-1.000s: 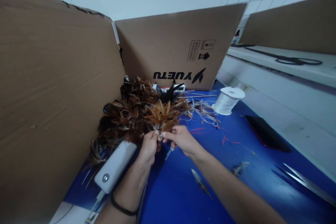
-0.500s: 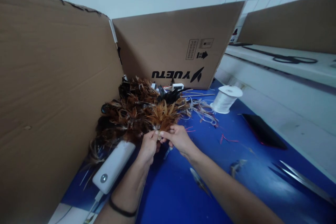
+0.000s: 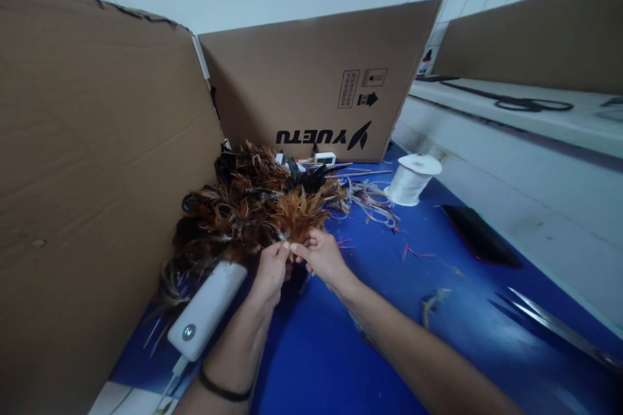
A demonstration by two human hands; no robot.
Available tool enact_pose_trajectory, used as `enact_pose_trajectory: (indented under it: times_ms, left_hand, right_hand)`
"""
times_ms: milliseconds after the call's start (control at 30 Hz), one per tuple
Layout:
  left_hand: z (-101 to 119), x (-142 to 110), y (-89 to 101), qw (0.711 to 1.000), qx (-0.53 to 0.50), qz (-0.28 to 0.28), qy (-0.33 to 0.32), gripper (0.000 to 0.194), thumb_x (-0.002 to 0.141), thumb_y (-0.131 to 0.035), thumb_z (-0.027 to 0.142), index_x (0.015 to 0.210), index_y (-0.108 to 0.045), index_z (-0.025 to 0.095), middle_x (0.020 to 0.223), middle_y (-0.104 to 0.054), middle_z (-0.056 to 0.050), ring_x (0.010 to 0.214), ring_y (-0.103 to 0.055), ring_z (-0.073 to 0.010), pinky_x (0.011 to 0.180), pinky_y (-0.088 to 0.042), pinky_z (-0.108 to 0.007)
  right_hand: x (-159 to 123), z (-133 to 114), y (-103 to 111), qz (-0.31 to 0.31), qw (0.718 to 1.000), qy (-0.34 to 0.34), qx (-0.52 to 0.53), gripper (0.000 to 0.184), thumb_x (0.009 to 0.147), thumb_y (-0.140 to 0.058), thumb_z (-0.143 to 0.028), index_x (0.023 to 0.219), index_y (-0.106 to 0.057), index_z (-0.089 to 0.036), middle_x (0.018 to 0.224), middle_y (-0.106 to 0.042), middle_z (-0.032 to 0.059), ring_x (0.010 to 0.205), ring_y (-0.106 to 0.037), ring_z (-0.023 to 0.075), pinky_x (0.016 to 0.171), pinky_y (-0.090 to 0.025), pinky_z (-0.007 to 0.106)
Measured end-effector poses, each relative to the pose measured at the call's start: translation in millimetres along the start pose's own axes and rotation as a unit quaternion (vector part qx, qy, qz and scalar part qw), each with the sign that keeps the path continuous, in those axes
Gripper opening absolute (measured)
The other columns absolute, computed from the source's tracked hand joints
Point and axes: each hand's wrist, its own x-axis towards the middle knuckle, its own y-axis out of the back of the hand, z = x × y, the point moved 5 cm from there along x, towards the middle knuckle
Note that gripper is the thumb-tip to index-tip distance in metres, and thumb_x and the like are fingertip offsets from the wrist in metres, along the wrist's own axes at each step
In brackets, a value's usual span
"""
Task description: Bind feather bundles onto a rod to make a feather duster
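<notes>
A fan of orange-brown feathers (image 3: 298, 211) spreads just beyond my fingertips, its base pinched between both hands. My left hand (image 3: 272, 269) is closed, thumb and forefinger pressed on that base. From the other side my right hand (image 3: 321, 258) pinches the same spot, its thumb tip against my left thumb. The fingers cover the bound end of the bunch. Behind and to the left lies a heap of brown and black feathers (image 3: 228, 207), which the held bunch overlaps.
A white power bank (image 3: 209, 301) with a cable lies left of my left forearm. On the blue table (image 3: 335, 363) are a white spool (image 3: 413, 180), a dark flat phone-like object (image 3: 479, 235), metal scissors or tweezers (image 3: 555, 324) and scraps. Cardboard panels (image 3: 302, 84) stand behind and left.
The view has shifted slightly, so the surroundings sit further left. Both hands keep their pinch on the feather bunch, with the fingertips now drawn a little closer together.
</notes>
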Motion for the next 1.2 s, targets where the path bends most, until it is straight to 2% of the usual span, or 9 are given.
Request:
enact_pose_trajectory:
  times_ms: [167, 267, 400, 567, 700, 800, 900, 1033, 1200]
  left_hand:
    - [4, 0, 2.0, 1.000, -0.026, 0.000, -0.001, 0.037, 0.071, -0.057, 0.046, 0.058, -0.042, 0.015, 0.048, -0.036, 0.007, 0.034, -0.022, -0.0001, 0.034, -0.013, -0.014]
    - [10, 0, 5.9, 0.999, -0.047, 0.017, -0.011, 0.036, 0.069, -0.060, 0.044, 0.058, -0.042, 0.015, 0.050, -0.039, 0.006, 0.036, -0.025, -0.0001, 0.034, -0.014, -0.013]
    - [15, 0, 10.0, 0.996, -0.090, 0.019, -0.012, 0.035, 0.067, -0.064, 0.042, 0.062, -0.041, 0.015, 0.052, -0.041, 0.006, 0.036, -0.025, 0.0007, 0.034, -0.012, -0.013]
    - [17, 1, 12.5, 0.995, -0.094, 0.018, -0.019, 0.035, 0.067, -0.064, 0.041, 0.064, -0.041, 0.015, 0.052, -0.041, 0.007, 0.037, -0.025, 0.0010, 0.034, -0.013, -0.012]
    - [16, 2, 11.9, 0.996, -0.092, 0.019, -0.014, 0.035, 0.067, -0.064, 0.041, 0.065, -0.041, 0.015, 0.052, -0.041, 0.007, 0.036, -0.025, 0.0010, 0.034, -0.012, -0.012]
    - [15, 2, 10.4, 0.996, -0.091, 0.019, -0.008, 0.035, 0.067, -0.064, 0.041, 0.065, -0.040, 0.015, 0.051, -0.041, 0.007, 0.036, -0.025, 0.0008, 0.034, -0.012, -0.012]
    - [14, 1, 8.5, 0.996, -0.082, 0.016, -0.010, 0.035, 0.067, -0.063, 0.042, 0.064, -0.041, 0.016, 0.052, -0.041, 0.006, 0.036, -0.025, 0.0001, 0.034, -0.013, -0.013]
    - [11, 0, 7.5, 0.998, -0.052, 0.019, -0.015, 0.035, 0.069, -0.060, 0.045, 0.061, -0.043, 0.015, 0.050, -0.040, 0.006, 0.036, -0.025, -0.0010, 0.034, -0.015, -0.014]
    - [8, 0, 3.9, 0.999, -0.009, 0.000, -0.040, 0.040, 0.070, -0.057, 0.050, 0.055, -0.045, 0.016, 0.043, -0.035, 0.006, 0.035, -0.028, -0.0037, 0.035, -0.018, -0.017]
  right_hand:
    - [1, -5, 16, -0.023, 0.995, 0.015, -0.093, 0.016, 0.069, -0.060, -0.030, 0.074, -0.053, -0.016, 0.055, -0.056, -0.0026, 0.042, -0.052, 0.0098, 0.032, -0.035, 0.017]
    - [-8, -17, 31, -0.070, 0.971, 0.074, -0.215, 0.007, 0.075, -0.054, -0.022, 0.077, -0.058, -0.017, 0.060, -0.058, -0.0017, 0.050, -0.055, 0.0099, 0.046, -0.042, 0.020]
    - [-27, -22, 38, -0.139, 0.870, 0.174, -0.440, 0.022, 0.078, -0.048, -0.010, 0.085, -0.065, -0.020, 0.085, -0.064, 0.0029, 0.076, -0.059, 0.0132, 0.067, -0.041, 0.024]
    - [-33, -13, 35, -0.138, 0.751, 0.218, -0.608, 0.033, 0.083, -0.043, -0.009, 0.107, -0.059, -0.025, 0.096, -0.058, 0.0055, 0.086, -0.054, 0.0159, 0.062, -0.037, 0.023]
    - [-32, -11, 27, -0.168, 0.706, 0.260, -0.636, 0.019, 0.086, -0.045, -0.017, 0.086, -0.063, -0.021, 0.091, -0.056, 0.0063, 0.087, -0.050, 0.0186, 0.064, -0.038, 0.026]
    - [-33, -15, 30, -0.150, 0.727, 0.279, -0.610, 0.017, 0.085, -0.047, -0.016, 0.078, -0.062, -0.018, 0.093, -0.057, 0.0080, 0.091, -0.049, 0.0199, 0.073, -0.040, 0.030]
    - [-39, -29, 39, -0.140, 0.802, 0.283, -0.507, 0.016, 0.085, -0.045, -0.016, 0.085, -0.061, -0.018, 0.095, -0.059, 0.0075, 0.093, -0.051, 0.0187, 0.080, -0.040, 0.032]
    - [-44, -50, 51, -0.152, 0.899, 0.177, -0.370, 0.017, 0.086, -0.044, -0.022, 0.091, -0.060, -0.022, 0.077, -0.063, -0.0002, 0.070, -0.056, 0.0127, 0.065, -0.043, 0.025]
    - [-47, -89, 44, -0.164, 0.915, 0.227, -0.290, 0.020, 0.082, -0.051, -0.021, 0.095, -0.066, -0.024, 0.092, -0.065, 0.0025, 0.086, -0.058, 0.0156, 0.077, -0.044, 0.028]
